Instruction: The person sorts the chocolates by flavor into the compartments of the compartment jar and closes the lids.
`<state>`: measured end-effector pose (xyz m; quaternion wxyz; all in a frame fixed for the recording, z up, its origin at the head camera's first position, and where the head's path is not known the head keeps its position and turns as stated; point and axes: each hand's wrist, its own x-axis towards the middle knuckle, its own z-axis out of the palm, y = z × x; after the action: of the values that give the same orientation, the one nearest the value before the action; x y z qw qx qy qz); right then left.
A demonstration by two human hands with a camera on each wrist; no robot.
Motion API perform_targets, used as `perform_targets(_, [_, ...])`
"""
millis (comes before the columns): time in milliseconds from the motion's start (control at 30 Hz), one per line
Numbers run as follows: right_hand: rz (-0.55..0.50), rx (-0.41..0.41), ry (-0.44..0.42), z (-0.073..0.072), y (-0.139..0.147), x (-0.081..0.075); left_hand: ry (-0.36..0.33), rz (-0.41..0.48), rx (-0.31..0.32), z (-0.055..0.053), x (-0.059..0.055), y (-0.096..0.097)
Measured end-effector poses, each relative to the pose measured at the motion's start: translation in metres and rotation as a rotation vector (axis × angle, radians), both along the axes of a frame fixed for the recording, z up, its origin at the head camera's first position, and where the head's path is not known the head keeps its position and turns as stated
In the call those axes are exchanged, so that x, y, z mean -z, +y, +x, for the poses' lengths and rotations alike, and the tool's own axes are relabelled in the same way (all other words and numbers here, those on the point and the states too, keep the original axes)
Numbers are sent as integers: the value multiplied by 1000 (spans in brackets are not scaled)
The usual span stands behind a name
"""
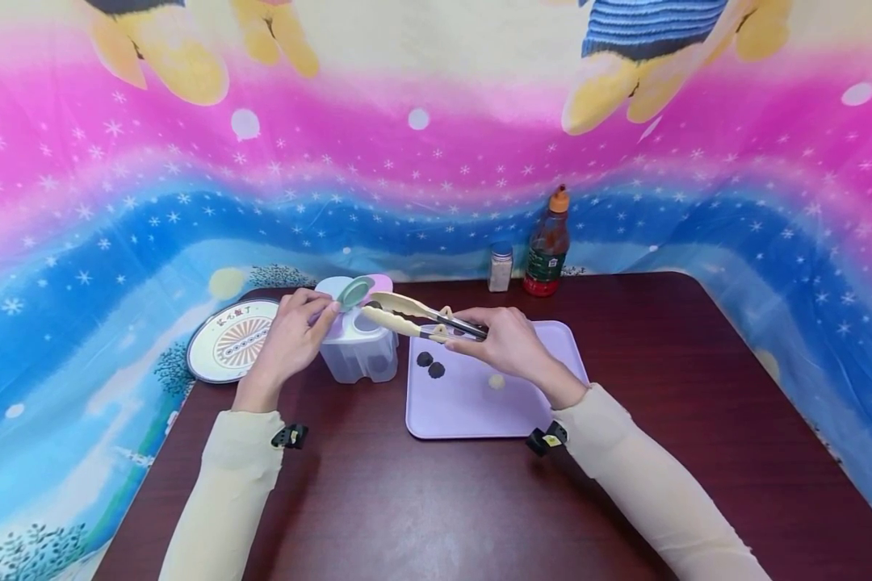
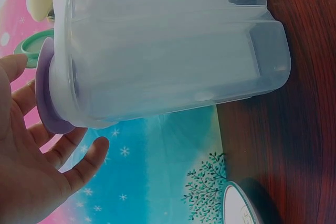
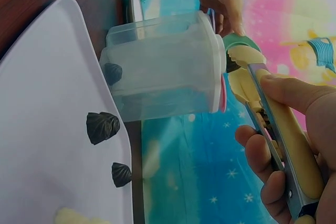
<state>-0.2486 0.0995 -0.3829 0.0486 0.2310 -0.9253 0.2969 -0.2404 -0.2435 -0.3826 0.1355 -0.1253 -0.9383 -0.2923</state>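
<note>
My right hand [image 1: 505, 339] grips a pair of tongs [image 3: 286, 135] with cream scalloped tips. Between those tips is a small dark piece [image 3: 231, 65], partly hidden, over the top of a clear plastic container [image 3: 163, 66]. The container's top has coloured flip lids; the green lid [image 1: 354, 293] stands raised. With its thumb, my left hand [image 1: 294, 335] touches the green lid's edge, while its other fingers spread loosely near the purple lid [image 2: 46, 87]. Another dark piece [image 3: 113, 73] shows low inside the container. Two dark ridged pieces [image 1: 436, 369] lie on the lilac tray [image 1: 465, 411].
A pale piece [image 1: 496, 382] also lies on the tray. Left of the container is a decorated plate [image 1: 214, 343]. A red sauce bottle [image 1: 547, 250] and a small shaker jar [image 1: 500, 270] stand at the table's [image 1: 421, 508] back edge, before a printed cloth.
</note>
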Motion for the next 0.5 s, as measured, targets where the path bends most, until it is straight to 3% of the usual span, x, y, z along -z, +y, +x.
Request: perform_targets(500, [-6, -7, -2, -2, -6, 2, -16, 1, -1, -1, 0, 0])
